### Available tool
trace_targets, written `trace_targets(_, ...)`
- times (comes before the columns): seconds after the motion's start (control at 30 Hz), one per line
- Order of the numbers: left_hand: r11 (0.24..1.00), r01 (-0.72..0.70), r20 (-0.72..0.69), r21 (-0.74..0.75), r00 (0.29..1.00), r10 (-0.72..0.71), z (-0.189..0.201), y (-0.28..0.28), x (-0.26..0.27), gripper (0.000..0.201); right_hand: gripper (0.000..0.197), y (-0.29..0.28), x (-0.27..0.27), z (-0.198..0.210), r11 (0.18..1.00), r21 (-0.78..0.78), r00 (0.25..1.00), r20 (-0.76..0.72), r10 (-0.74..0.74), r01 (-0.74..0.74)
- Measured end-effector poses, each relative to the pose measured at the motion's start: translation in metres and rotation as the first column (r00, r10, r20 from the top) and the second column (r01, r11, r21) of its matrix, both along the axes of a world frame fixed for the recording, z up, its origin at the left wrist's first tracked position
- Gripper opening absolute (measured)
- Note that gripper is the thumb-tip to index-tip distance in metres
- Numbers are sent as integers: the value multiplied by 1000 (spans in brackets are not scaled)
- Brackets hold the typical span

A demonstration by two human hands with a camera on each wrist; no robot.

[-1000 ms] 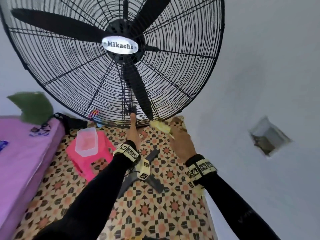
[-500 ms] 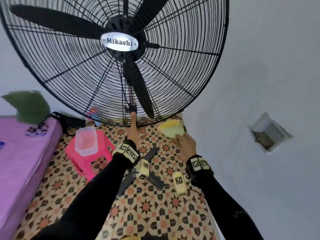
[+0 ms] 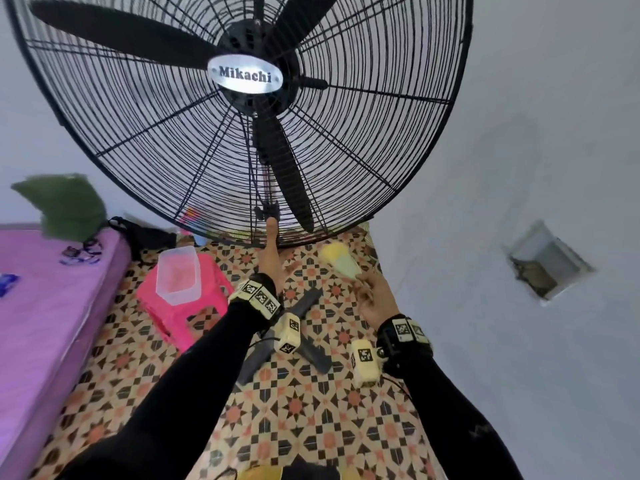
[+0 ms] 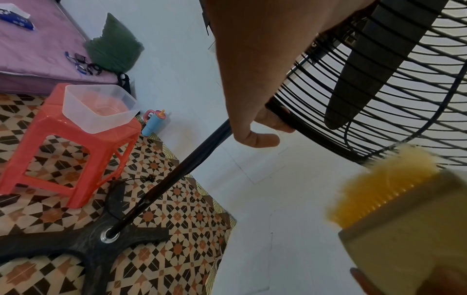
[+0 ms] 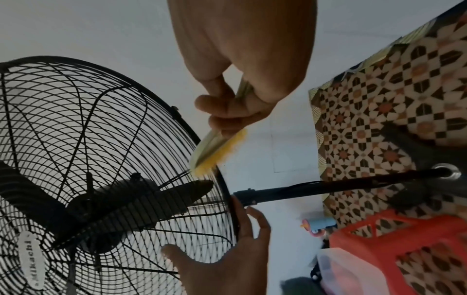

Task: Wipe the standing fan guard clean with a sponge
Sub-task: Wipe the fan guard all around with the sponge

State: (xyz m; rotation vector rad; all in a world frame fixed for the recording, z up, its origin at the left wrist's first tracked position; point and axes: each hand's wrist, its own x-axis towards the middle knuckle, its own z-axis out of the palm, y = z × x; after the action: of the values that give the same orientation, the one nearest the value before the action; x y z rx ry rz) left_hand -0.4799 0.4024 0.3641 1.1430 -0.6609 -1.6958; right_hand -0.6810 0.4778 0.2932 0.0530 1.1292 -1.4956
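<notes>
**Sponge held just below the fan guard's rim**

The right hand pinches a yellow-and-green sponge, its yellow face beside the guard's lower rim; contact is unclear. Beyond, the left hand curls its fingers around the bottom of the black fan guard. Farther left, a clear tub sits on a pink stool.

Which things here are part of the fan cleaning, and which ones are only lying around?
Part of the job:
- fan guard
- sponge, held by the right hand
- left hand, holding the guard's bottom rim

Just lying about:
- pink stool with a clear tub on it
- green cushion on the purple bed
- blue cup by the wall
</notes>
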Motion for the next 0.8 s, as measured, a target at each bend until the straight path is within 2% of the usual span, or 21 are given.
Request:
trace_targets(0.03,1000,3,0,0,1000,-3,-1,1,0,118,25,-10,-12,-23,998,-59,992,123,27,-20)
trace_targets(0.07,1000,4,0,2,1000,-4,-3,0,-1,116,31,-18,-18,-40,997,-62,991,120,53,-46)
trace_targets(0.1,1000,1,4,1,1000,-1,-5,-1,-1,118,31,-20,-17,-37,994,-96,988,137,73,-60)
trace_targets(0.13,1000,-6,5,7,1000,6,-7,-3,-1,119,24,-14,-8,-16,987,-126,967,222,124,-98)
trace_targets(0.17,1000,-12,-3,15,1000,12,-7,-3,-1,118,17,2,10,22,989,-119,992,80,100,-90)
trace_targets(0.2,1000,-12,-13,14,1000,12,-7,-4,-1,111,13,12,16,42,992,-114,998,27,63,-60)
trace_targets(0.27,1000,-6,-21,5,1000,6,-4,-5,-1,86,13,16,13,51,994,-66,996,-10,88,-89)
trace_targets(0.33,1000,6,-26,14,1000,-5,-6,-4,-2,77,18,16,10,52,995,-22,995,-37,95,-96)
trace_targets(0.47,999,26,-44,30,999,-25,-12,-7,3,112,17,10,12,54,997,-26,996,-56,70,-72)
trace_targets(0.53,999,11,-47,36,999,-9,-13,-9,4,120,16,14,15,62,993,-74,996,10,91,-90)
trace_targets(0.63,998,-12,-56,57,998,15,-18,-15,4,129,22,24,16,72,978,-137,986,17,163,-160)
trace_targets(0.7,998,-18,-69,63,997,22,-20,-15,4,129,33,28,13,74,966,-191,985,-37,168,-172)
trace_targets(0.8,999,-23,-94,42,995,26,-14,-10,0,105,26,38,6,90,948,-260,979,-130,156,-185)
